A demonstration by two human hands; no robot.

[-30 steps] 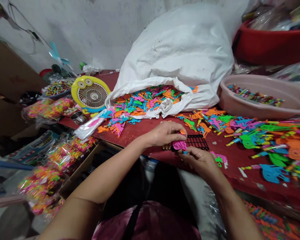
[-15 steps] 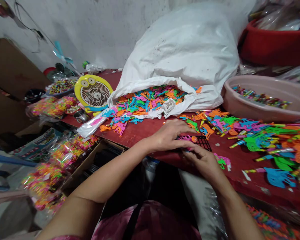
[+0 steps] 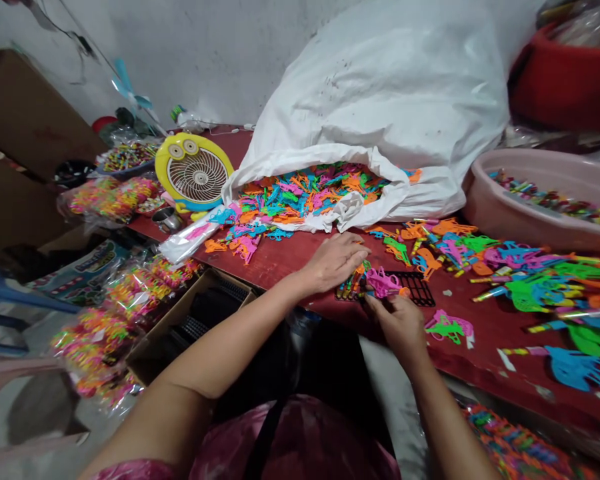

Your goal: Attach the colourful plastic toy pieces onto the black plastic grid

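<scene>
Red table carries a white sack spilling coloured plastic pieces. Near its front edge, the right hand pinches a pink plastic piece over a black grid; the left hand rests flat, fingers loose, on small sticks. The piece looks light, thin and stiff; its edge seems best to hold.

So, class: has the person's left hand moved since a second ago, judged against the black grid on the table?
Yes. The left hand has dropped from above the black grid to the table, lying flat just left of it.
</scene>
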